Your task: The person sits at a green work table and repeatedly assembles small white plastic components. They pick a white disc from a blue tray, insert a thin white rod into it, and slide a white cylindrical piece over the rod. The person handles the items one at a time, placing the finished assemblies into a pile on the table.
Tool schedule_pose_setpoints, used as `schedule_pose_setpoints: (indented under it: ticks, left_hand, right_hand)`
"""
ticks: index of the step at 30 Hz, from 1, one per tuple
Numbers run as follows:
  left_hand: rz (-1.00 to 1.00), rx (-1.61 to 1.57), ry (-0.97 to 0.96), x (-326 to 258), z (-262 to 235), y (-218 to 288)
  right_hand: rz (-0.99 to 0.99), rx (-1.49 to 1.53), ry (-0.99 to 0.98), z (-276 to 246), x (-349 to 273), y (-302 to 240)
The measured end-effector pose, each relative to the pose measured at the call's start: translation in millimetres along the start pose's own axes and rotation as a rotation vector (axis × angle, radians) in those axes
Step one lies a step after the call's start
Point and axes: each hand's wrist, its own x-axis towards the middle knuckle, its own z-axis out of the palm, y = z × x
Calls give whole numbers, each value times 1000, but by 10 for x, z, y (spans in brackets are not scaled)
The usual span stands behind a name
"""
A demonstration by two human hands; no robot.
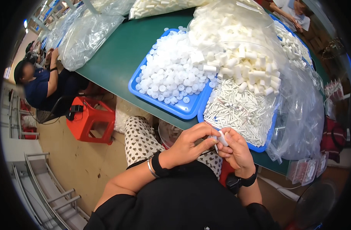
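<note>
Two hands meet just below the counter (118,57) edge, over the lap. Left hand (189,143): forearm enters from lower left, wrist bent, bracelet and dark band at the wrist; fingers curled, thumb and fingertips pinched on a small white plastic piece (222,138). Right hand (236,151): forearm comes up from the lower edge, dark watch on the wrist, palm turned toward the left hand; its grip is also clenched on the same white piece, held between both sets of fingertips. A thin stick-like part seems to project from the piece downward; detail too small to confirm.

Piece sits just in front of the near rim of a blue tray (259,147) holding thin white tubes (236,111). Beside it, a second blue tray (179,109) carries round white caps (171,74). Clear bags of white cylinders (240,57) rest behind the tubes.
</note>
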Motion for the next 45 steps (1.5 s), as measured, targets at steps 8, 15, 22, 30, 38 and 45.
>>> schedule_pose_setpoints:
  ticks: [8,15,22,30,38,45]
  left_hand:
    - [-224,18,6,-40,-47,-7]
    - [-549,-409,-1,-101,-154,-167]
    - [-628,-610,-81,-26,-235,-252]
    - [-567,-559,-79,-73,-216,-286]
    - [-620,-664,-133,-22,-203,-183]
    - [-615,-967,-62,86,-287,-143]
  right_hand:
    - [68,-544,24,-95,77,-25]
    - [-94,-1039,76,124,92,129]
    - [-200,-995,168,174,86,338]
    - [-48,-278,159,157,43,281]
    - [-237,-762,277,263,-182,118]
    - [-638,-2181,1110,-738,-575,-756]
